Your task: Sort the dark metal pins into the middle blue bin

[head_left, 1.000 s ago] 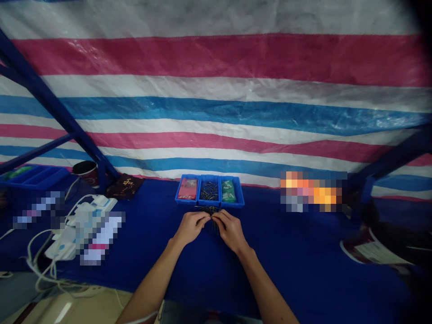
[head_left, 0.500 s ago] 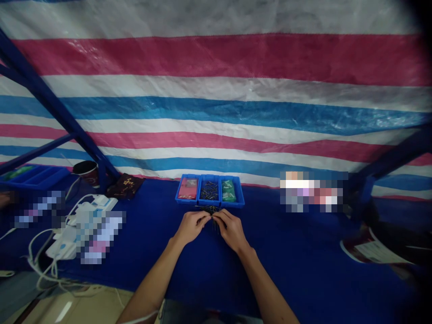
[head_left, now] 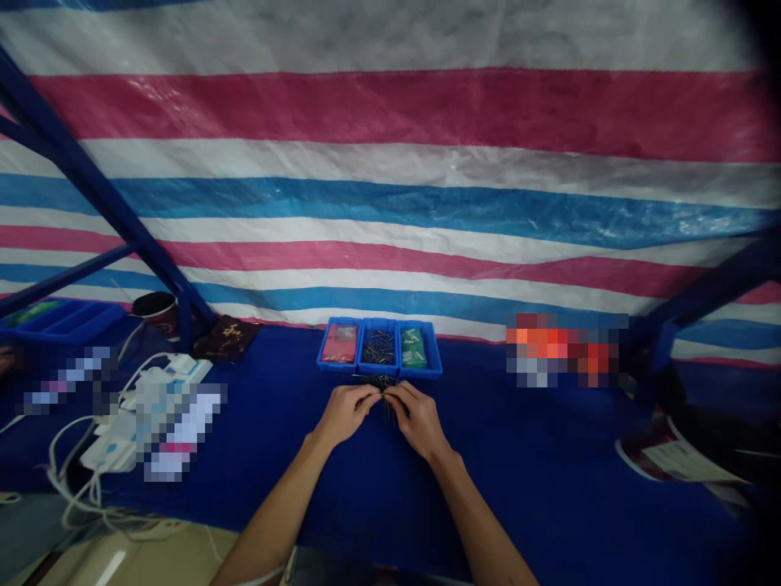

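Observation:
My left hand (head_left: 346, 411) and my right hand (head_left: 417, 413) meet fingertip to fingertip over the blue table, both closed in a pinch. Whatever small piece sits between the fingers is too small to name. A loose pile of thin dark screw-like pieces (head_left: 379, 380) lies just beyond the fingertips, and a few more show beneath them. Behind the pile, three blue bins stand side by side: the left bin (head_left: 321, 363) holds a red packet (head_left: 339, 345), the middle bin (head_left: 379, 368) many similar thin pieces, the right bin (head_left: 434, 358) green-and-white packets (head_left: 413, 348).
On the left lie a white power strip (head_left: 113, 439) with tangled cables, a brown packet (head_left: 227, 337) and a dark cup (head_left: 156, 314). Another person's hand shows at the left edge. A dark red-and-white tub (head_left: 677, 448) stands right. Striped sheeting hangs behind.
Both hands stay almost in place, fingertips still together. The view has shifted very slightly. The blurred patch at the back right has turned from pale to red-orange.

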{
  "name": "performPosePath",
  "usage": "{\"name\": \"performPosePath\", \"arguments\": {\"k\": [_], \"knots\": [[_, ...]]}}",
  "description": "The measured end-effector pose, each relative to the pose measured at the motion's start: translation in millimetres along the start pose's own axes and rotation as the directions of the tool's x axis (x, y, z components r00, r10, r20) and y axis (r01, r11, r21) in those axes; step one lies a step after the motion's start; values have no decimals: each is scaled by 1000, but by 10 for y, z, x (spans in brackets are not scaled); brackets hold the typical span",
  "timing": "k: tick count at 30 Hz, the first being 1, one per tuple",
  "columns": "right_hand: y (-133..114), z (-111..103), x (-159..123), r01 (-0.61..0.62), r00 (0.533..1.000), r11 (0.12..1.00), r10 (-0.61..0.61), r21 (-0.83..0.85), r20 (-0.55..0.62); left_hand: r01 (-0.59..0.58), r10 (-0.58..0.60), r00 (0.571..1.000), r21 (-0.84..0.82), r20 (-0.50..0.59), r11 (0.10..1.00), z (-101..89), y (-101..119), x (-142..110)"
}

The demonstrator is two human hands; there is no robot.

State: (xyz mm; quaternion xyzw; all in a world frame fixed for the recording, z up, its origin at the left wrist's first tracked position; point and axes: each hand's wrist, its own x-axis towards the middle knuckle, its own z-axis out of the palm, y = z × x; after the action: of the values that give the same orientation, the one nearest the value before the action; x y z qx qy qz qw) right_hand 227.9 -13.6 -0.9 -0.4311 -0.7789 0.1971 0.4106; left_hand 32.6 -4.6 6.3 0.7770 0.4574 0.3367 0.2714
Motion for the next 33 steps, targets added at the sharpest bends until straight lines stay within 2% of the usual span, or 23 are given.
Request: {"name": "performPosePath", "arguments": {"k": [21, 33], "knots": [[-1, 1, -8, 1, 1000, 1000, -1, -20, 7, 13, -13, 1000, -33, -4, 999, 24, -58, 0], [4, -6, -4, -1, 998, 995, 6, -96, 60, -23, 24, 1000, -36, 10, 999, -6, 18, 1]]}}
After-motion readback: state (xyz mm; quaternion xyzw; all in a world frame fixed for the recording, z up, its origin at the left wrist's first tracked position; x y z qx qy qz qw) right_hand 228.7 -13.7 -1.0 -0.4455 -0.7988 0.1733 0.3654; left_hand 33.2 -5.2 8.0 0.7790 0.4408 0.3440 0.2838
